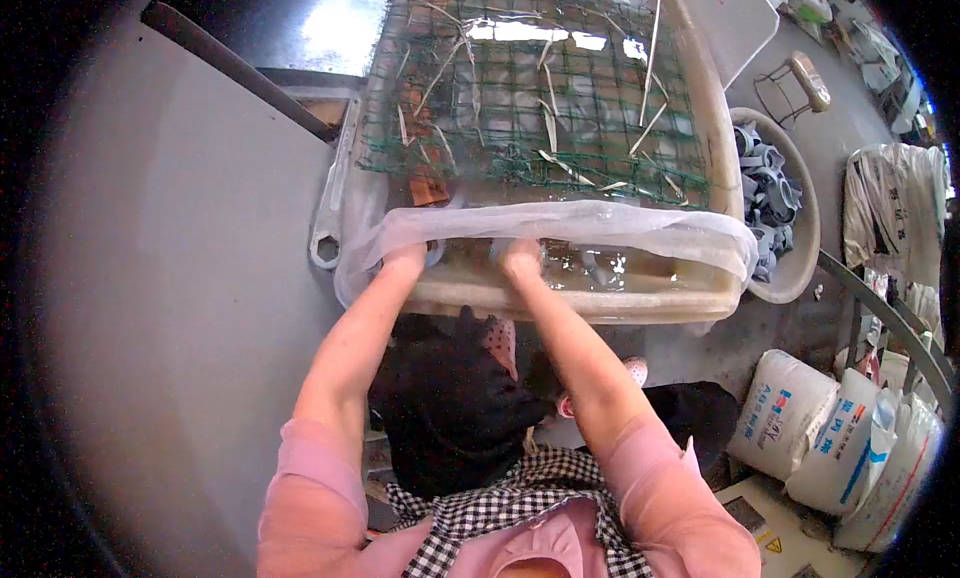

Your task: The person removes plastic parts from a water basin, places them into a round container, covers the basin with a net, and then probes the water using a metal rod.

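Note:
Both hands reach over the near rim of a large cream tub [620, 306] filled with water. A strip of white translucent netting [620, 221] lies across the tub just beyond my wrists. My left hand [405, 254] dips in near the left corner, its fingers hidden by the netting and water. A pale bluish piece shows beside it, too unclear to name. My right hand [520, 253] is in the water to its right, fingers also hidden, with a bluish edge next to it. Whether either hand holds something cannot be seen.
Green grid netting [600, 108] with pale strips covers the tub's far part, near a reddish-brown plank [429, 190]. A large wrench [328, 218] is at the left. On the right are a basin [805, 228] of grey parts, a stool [808, 83] and white sacks [785, 408].

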Available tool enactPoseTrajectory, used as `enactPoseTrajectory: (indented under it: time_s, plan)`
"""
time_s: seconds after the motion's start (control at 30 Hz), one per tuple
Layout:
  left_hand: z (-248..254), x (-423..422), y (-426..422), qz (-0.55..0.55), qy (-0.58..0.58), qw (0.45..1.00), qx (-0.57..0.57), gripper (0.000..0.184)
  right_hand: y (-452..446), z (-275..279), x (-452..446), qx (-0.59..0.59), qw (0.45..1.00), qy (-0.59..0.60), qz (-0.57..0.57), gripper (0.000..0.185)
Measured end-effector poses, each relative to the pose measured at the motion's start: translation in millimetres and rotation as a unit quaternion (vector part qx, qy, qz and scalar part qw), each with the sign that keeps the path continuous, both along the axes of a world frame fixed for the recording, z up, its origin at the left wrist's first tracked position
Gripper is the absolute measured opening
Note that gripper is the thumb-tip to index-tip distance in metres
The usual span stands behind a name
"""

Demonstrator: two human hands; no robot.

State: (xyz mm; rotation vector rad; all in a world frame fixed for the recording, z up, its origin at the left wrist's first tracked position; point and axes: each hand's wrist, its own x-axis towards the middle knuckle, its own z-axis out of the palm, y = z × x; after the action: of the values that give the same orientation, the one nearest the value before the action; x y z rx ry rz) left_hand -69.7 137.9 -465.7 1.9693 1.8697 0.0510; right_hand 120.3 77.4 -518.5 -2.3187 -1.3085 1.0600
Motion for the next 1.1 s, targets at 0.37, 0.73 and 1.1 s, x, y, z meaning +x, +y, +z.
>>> enactPoseTrajectory:
  time_s: [0.37, 0.73, 1.1]
  plan:
    - [-73, 9, -6, 0.116, -0.154, 0.951, 0.240, 0.100, -14, 47, 7, -0.059, 0.981, -0.096, 0.157, 0.049]
    - [-100, 1, 43, 0.231, -0.770, 0.573, -0.159, 0.021, -27, 11, 132, -0.121, 0.929, -0.306, 0.167, 0.058]
    - [-139, -53, 34, 0.231, -0.847, 0.440, -0.189, 0.022, -36, -24, 212, 0.185, 0.930, -0.188, 0.254, 0.047]
